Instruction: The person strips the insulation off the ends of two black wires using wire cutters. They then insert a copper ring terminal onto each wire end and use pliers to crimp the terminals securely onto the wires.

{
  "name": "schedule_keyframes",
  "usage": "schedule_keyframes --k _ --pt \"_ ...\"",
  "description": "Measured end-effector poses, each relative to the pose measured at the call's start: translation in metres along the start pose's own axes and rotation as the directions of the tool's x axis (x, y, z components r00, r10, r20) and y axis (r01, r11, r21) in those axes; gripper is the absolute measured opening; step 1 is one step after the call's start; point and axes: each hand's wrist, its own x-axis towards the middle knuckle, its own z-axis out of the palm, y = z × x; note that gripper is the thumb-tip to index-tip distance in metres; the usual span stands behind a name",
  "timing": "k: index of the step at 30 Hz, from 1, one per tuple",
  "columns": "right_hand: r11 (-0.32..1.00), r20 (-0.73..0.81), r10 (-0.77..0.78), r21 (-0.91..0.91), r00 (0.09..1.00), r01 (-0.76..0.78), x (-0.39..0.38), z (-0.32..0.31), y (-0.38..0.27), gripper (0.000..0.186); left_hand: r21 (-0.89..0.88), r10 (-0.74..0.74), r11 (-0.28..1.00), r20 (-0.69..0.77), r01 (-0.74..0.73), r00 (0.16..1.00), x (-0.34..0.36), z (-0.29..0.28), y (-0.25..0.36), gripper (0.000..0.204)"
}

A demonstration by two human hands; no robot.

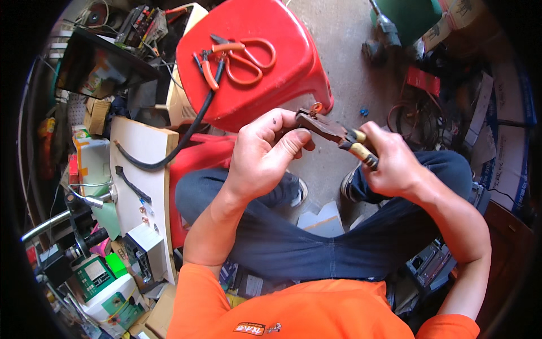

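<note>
My right hand (389, 158) is wrapped round the yellow-and-black handles of a pair of rusty pliers (324, 129), held above my knees. At the jaws sits a small copper ring terminal (317, 107), its loop showing just above the metal. My left hand (265, 148) is closed right by the tip of the jaws, thumb against curled fingers; what it pinches is hidden. Ahead, on a red plastic stool (248, 25), lie orange-handled scissors (244, 78) and an orange-handled pair of cutting pliers (210, 73).
A black cable (192, 133) runs from the stool to a white board (138, 175) at my left, where small copper terminals (144, 219) and a black strip (131, 183) lie. Cluttered tools and boxes stand beyond. At right are a red metal box (423, 82) and cartons (511, 99).
</note>
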Motion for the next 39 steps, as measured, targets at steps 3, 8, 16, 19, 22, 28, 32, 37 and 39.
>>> schedule_keyframes --k 3,8,16,19,22,28,32,37,39 --pt "0.983 0.068 0.147 0.097 0.987 -0.153 0.001 -0.006 -0.018 0.028 0.566 0.457 0.771 -0.172 -0.292 0.873 0.004 0.008 -0.002 0.023" --pt "0.959 0.019 0.166 0.230 0.986 -0.166 -0.012 -0.005 -0.011 0.023 0.410 0.449 0.763 0.219 -0.500 0.866 -0.036 0.026 -0.017 0.053" --pt "0.807 0.287 0.128 0.526 0.949 -0.268 -0.021 -0.004 -0.019 0.026 -0.772 0.490 0.635 0.393 -0.009 0.778 0.054 0.069 -0.047 0.044" --pt "0.579 0.347 0.178 0.719 0.921 -0.383 -0.028 -0.002 -0.014 0.033 -0.902 0.656 0.424 0.367 0.081 0.660 0.057 0.082 -0.041 0.038" --pt "0.634 0.420 0.097 0.672 0.902 -0.382 -0.027 -0.007 -0.007 0.039 -0.901 0.586 0.426 0.344 0.082 0.733 0.046 0.084 -0.031 0.032" --pt "0.574 0.426 -0.074 0.758 0.902 -0.311 -0.036 0.005 -0.002 0.034 -0.840 0.415 0.541 0.239 -0.027 0.878 0.024 0.084 -0.023 0.031" --pt "0.560 0.412 -0.051 0.766 0.910 -0.316 -0.039 0.013 -0.005 0.026 -0.737 0.342 0.676 0.306 -0.006 0.889 0.016 0.081 -0.022 0.021" --pt "0.651 0.360 -0.069 0.723 0.930 -0.231 -0.034 0.006 -0.012 0.024 -0.723 0.316 0.690 0.267 -0.028 0.910 0.011 0.084 -0.022 0.018" --pt "0.608 0.363 -0.072 0.754 0.929 -0.247 -0.038 0.009 -0.007 0.039 -0.720 0.299 0.694 0.272 -0.013 0.915 0.010 0.086 -0.025 0.019"
